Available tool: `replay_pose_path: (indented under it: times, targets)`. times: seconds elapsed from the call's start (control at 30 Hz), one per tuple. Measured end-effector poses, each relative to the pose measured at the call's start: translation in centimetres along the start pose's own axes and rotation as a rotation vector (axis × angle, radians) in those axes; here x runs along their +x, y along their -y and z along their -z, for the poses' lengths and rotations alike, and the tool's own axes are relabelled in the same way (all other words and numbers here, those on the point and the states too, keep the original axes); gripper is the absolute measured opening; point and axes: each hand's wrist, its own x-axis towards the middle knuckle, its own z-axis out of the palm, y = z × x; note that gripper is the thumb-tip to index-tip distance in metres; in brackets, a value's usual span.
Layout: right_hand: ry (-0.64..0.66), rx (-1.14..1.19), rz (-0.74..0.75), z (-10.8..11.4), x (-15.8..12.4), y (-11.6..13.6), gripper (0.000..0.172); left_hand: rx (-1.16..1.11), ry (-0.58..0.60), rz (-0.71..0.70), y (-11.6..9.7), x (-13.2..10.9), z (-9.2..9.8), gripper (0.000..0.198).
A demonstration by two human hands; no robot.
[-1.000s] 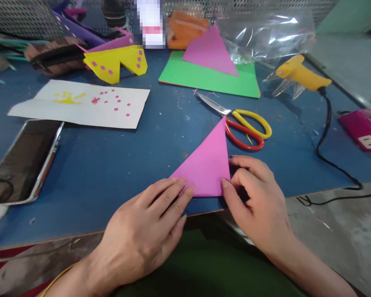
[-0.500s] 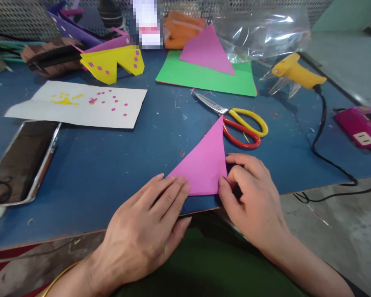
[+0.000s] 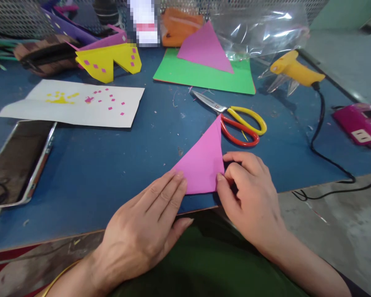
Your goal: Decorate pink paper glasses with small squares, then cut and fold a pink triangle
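A folded pink paper triangle (image 3: 203, 167) lies at the table's front edge, its tip pointing away from me and reaching the scissors' red handle. My left hand (image 3: 148, 222) lies flat with outstretched fingers over the paper's left corner, hiding it. At the right edge, my right hand (image 3: 249, 194) pinches the paper between thumb and curled fingers. Just beyond the tip lie scissors (image 3: 220, 108) with one yellow and one red handle.
Behind are green sheets (image 3: 200, 80) under another pink triangle (image 3: 207, 49), and a yellow glue gun (image 3: 297, 71) with a black cord. At left lie a phone (image 3: 20, 159), a white paper (image 3: 89, 117) with small cutouts, and a yellow paper shape (image 3: 100, 62).
My left hand's fingers have shifted slightly along the paper's left corner. The right hand keeps its pinch. The whole view has moved a little, so things appear slightly further left.
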Motion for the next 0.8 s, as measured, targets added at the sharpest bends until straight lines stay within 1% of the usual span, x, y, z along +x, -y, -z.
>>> replay_pose_path:
  times: [0.13,0.23,0.4,0.57,0.63,0.67,0.7,0.73,0.77,0.8]
  targets:
    - [-0.004,-0.003,0.002,-0.1,0.0,-0.1,0.018,-0.022,0.074,-0.004,0.1,-0.1,0.2,0.051]
    - [-0.002,0.028,-0.009,0.1,-0.1,-0.4,0.019,-0.041,0.064,0.012,0.0,0.0,0.2,0.049]
    - [0.022,0.078,-0.05,0.6,-0.6,-0.8,0.027,-0.055,0.043,0.026,-0.4,0.2,0.3,0.048]
    - [0.012,0.064,-0.027,0.4,-0.8,-0.9,0.024,-0.058,0.036,0.038,-0.5,0.4,0.4,0.049]
    - [-0.031,0.05,-0.036,0.2,-0.8,-0.9,0.019,-0.057,0.034,0.04,-0.5,0.4,0.5,0.049]
    - [-0.079,0.036,-0.029,0.2,-0.9,-0.8,0.015,-0.057,0.033,0.04,-0.6,0.5,0.5,0.049]
    - [-0.131,0.015,0.0,0.3,-0.9,-0.8,0.011,-0.057,0.035,0.041,-0.6,0.5,0.5,0.049]
    - [-0.167,-0.01,0.064,0.4,-1.1,-0.7,0.013,-0.058,0.037,0.043,-0.6,0.5,0.4,0.048]
    - [-0.178,-0.033,0.157,0.5,-1.2,-0.5,0.018,-0.059,0.036,0.043,-0.6,0.5,0.4,0.048]
    - [-0.159,-0.047,0.266,0.6,-1.4,-0.4,0.021,-0.061,0.035,0.044,-0.6,0.5,0.4,0.048]
